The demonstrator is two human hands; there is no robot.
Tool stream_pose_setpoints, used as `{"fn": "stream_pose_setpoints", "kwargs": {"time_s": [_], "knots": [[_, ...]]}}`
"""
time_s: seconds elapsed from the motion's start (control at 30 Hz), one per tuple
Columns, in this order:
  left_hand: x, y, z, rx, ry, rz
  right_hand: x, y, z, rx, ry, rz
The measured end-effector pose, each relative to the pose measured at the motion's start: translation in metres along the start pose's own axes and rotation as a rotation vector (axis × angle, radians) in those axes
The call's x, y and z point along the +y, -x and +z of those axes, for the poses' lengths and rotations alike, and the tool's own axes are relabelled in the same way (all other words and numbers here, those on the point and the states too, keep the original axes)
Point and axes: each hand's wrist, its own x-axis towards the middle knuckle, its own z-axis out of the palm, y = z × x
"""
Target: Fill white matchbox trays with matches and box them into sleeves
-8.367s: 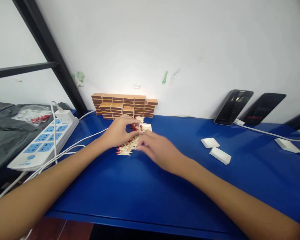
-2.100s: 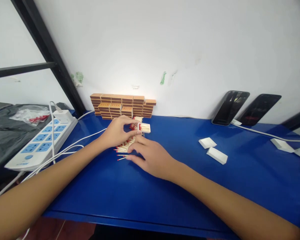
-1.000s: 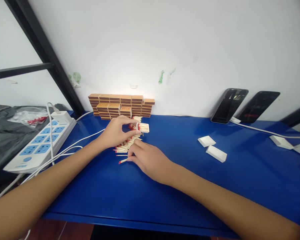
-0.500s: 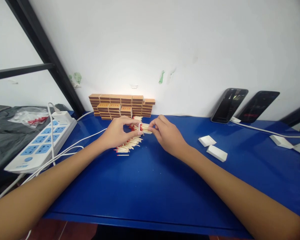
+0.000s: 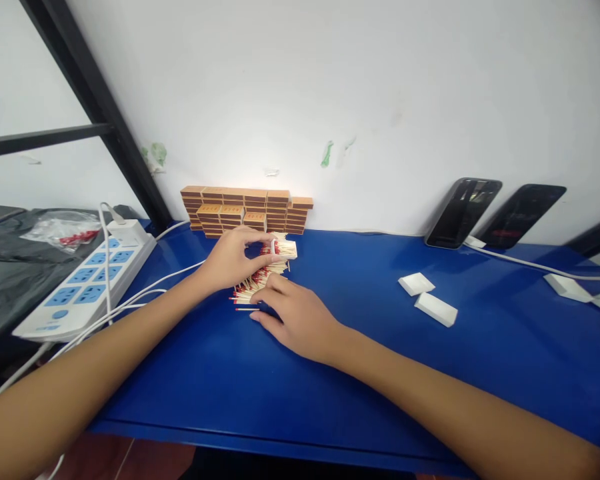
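My left hand [image 5: 236,259] grips a small white matchbox tray [image 5: 291,251] between thumb and fingers, with red-headed matches lying in it. Under and in front of that hand spreads a pile of loose matches [image 5: 245,291]. My right hand [image 5: 297,317] reaches over the near side of the pile, thumb and fingers apart. Close to its thumb tip lies a single match [image 5: 246,309] on the blue table. Part of the pile is hidden by both hands.
Stacked matchboxes [image 5: 245,207] stand against the wall behind the pile. A power strip [image 5: 87,280] with white cables lies left. White trays [image 5: 436,309] rest on the right of the blue table [image 5: 280,393]. Two phones [image 5: 464,212] lean on the wall.
My right hand has left the tray's matches and moved down and left to the near edge of the pile, its fingers spreading. My left hand still holds the tray.
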Motion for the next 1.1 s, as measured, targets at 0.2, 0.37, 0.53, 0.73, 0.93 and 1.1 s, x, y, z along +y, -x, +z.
{"fn": "stream_pose_setpoints", "kwargs": {"time_s": [0.2, 0.37, 0.53, 0.73, 0.93, 1.1], "knots": [[0.001, 0.001, 0.003, -0.008, -0.015, 0.006, 0.003, -0.004, 0.004, -0.028, -0.008, -0.021], [0.0, 0.001, 0.002, -0.016, -0.02, 0.003, 0.0, -0.005, -0.002, -0.072, -0.027, 0.048], [0.0, 0.001, 0.002, -0.009, -0.01, 0.024, -0.003, -0.003, -0.007, -0.087, -0.047, 0.055], [0.001, 0.001, 0.003, -0.021, -0.004, 0.013, -0.001, -0.002, -0.007, -0.102, -0.035, 0.021], [0.002, 0.002, 0.003, -0.023, 0.007, 0.025, -0.002, -0.003, -0.006, -0.142, -0.018, 0.038], [0.001, 0.002, 0.002, -0.035, -0.003, 0.016, 0.002, -0.002, -0.013, -0.124, -0.051, 0.034]]}}
